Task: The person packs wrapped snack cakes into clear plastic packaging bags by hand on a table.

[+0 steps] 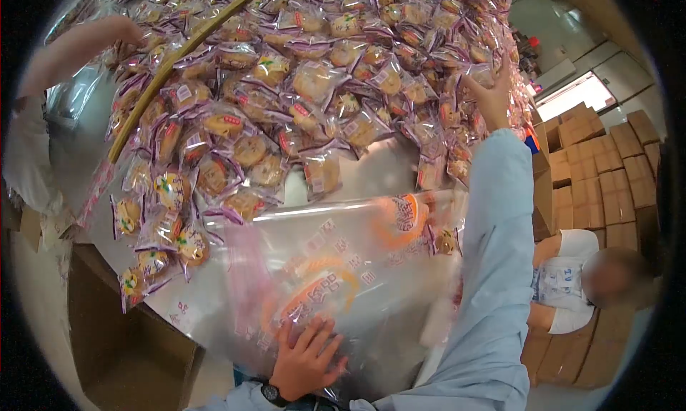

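My left hand (307, 357), with a dark watch at its wrist, lies flat with fingers spread on a large clear plastic bag (386, 282). Orange and pink print marks the bag, which is spread over a metal table (204, 332). My right hand (491, 100) reaches out at the end of a light blue sleeve, thumb and fingers apart, at the right edge of a heap of wrapped pastries (314, 82). Purple-edged clear wrappers enclose these round pastries. Nothing shows between the fingers of either hand.
A yellowish strip (164, 71) crosses the heap. At upper left is a co-worker's arm (78, 50). An open cardboard box (128, 325) stands at lower left. Stacked cartons (600, 175) and another person (564, 282) are at the right.
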Demonstrator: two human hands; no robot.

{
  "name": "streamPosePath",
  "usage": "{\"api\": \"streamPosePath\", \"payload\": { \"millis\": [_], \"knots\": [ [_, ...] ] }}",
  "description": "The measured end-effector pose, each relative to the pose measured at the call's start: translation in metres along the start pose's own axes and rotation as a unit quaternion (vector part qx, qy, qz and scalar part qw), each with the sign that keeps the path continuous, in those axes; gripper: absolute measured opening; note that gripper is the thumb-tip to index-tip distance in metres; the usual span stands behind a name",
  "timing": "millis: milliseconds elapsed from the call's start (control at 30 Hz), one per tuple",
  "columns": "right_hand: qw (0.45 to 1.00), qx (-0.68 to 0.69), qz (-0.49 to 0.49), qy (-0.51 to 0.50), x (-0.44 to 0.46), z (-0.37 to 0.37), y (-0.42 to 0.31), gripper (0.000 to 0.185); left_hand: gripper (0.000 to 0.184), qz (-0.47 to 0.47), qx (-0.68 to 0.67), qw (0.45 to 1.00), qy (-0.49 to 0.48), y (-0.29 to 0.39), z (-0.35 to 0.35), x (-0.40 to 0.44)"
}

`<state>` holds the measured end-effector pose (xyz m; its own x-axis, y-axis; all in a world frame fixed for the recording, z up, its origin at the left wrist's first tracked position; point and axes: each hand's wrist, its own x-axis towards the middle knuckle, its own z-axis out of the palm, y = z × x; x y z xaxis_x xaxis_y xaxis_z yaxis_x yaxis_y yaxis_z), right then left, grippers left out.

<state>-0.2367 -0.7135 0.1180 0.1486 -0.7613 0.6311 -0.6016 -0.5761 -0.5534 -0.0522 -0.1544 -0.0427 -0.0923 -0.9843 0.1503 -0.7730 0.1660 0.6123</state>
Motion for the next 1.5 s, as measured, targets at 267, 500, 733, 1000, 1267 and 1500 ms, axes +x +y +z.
{"api": "streamPosePath", "payload": {
  "millis": [267, 500, 733, 1000, 1267, 1500],
  "knots": [
    [0.974, -0.135, 0.126, -0.129, 0.040, 0.067, 0.054, 0.144, 0.044, -0.018, -0.045, 0.999, 0.014, 0.003, 0.000, -0.002],
    [0.937, -0.200, 0.131, -0.255, 0.020, 0.057, 0.063, 0.135, 0.044, -0.026, -0.053, 0.998, 0.006, 0.008, -0.004, 0.001],
    [0.938, -0.117, 0.080, -0.317, -0.045, 0.037, 0.034, 0.110, 0.039, -0.019, -0.050, 0.998, 0.035, 0.012, -0.007, 0.004],
    [0.886, -0.202, 0.049, -0.416, -0.054, 0.066, -0.043, 0.127, 0.042, -0.017, -0.009, 1.000, 0.021, 0.012, -0.003, 0.001],
    [0.908, -0.156, -0.033, -0.387, -0.069, 0.046, -0.036, 0.081, 0.032, 0.068, -0.050, 0.984, 0.157, 0.000, -0.003, -0.008],
    [0.954, 0.013, 0.007, -0.301, -0.104, -0.020, -0.059, 0.056, 0.022, 0.048, -0.060, 0.995, 0.057, 0.023, -0.034, -0.012]
  ]
}}
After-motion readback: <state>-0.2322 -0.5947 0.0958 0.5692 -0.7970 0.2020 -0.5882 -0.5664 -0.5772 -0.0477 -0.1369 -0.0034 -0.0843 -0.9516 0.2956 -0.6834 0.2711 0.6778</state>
